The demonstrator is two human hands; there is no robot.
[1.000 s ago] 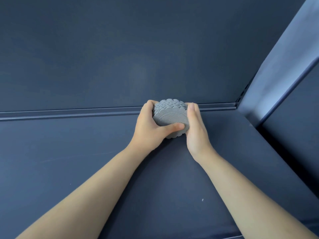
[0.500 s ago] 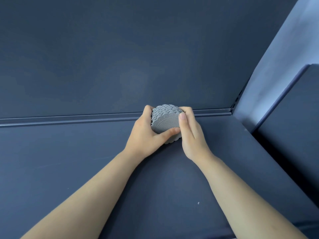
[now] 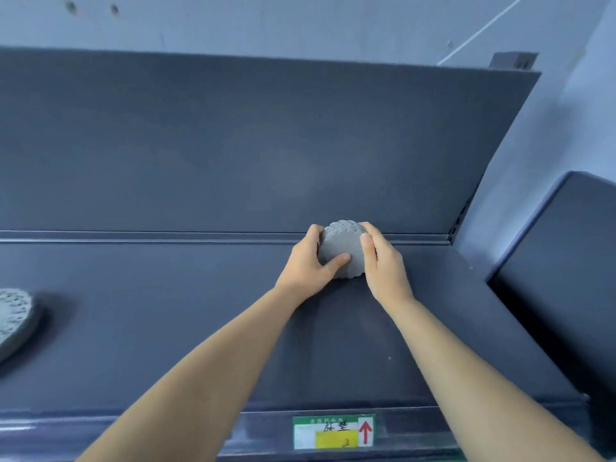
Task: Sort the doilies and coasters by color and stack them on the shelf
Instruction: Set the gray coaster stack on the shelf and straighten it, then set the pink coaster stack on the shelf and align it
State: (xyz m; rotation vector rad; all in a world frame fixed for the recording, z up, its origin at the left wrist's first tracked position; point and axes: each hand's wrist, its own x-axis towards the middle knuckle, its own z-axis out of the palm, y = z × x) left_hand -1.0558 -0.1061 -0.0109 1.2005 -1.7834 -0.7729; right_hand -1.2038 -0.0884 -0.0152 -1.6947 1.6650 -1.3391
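Dark matte shelf (image 3: 166, 328), rear rail (image 3: 133, 236) along the back. Just before that rail, dead ahead between both hands: grey coaster stack (image 3: 343, 250), round, ribbed face, lacy scalloped edges. Left hand (image 3: 305, 273) and right hand (image 3: 383, 266) curled round opposite sides, equally near. Second grey doily (image 3: 13, 315) far left, well before the rail.

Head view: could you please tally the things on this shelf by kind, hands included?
Grey doily stacks: 2, held stack, left-edge stack
Hands: 2, left hand, right hand
Shelf label: 1
Total: 5
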